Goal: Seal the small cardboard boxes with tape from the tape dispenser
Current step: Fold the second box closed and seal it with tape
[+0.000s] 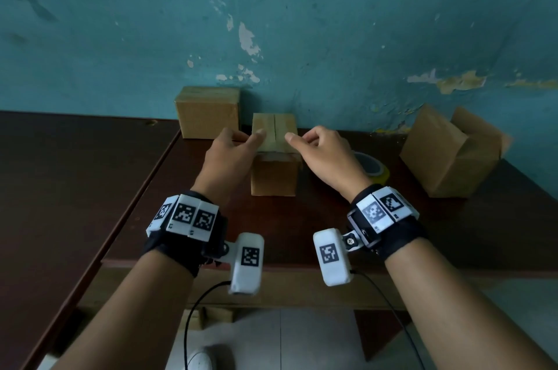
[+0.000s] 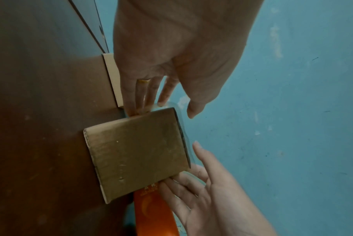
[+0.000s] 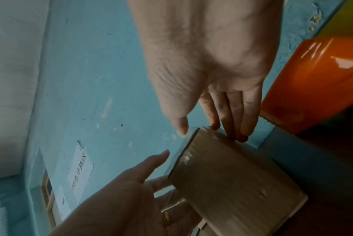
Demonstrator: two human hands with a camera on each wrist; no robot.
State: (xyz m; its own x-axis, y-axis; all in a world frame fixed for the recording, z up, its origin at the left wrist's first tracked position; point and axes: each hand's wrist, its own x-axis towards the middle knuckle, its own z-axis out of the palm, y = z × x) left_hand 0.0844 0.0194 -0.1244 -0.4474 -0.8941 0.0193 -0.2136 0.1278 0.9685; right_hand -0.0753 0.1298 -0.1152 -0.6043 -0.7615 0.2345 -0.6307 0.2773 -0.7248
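1. A small cardboard box stands on the dark wooden table just above the centre of the head view, its top flaps closed with a seam running away from the camera.
2. The left hand holds the box's left side: its fingers lie straight and close together against the side wall, the thumb reaching over the top edge.
3. The right hand mirrors it on the right side, fingers straight and pressed together on the wall, thumb over the top.
4. Clear tape shows along the box's upper edge in the wrist views.
5. The orange tape dispenser sits just right of the box, behind the right hand.
6. A closed box stands against the teal wall, upper left of the held box.
7. Another box with raised flaps sits at the right of the frame.
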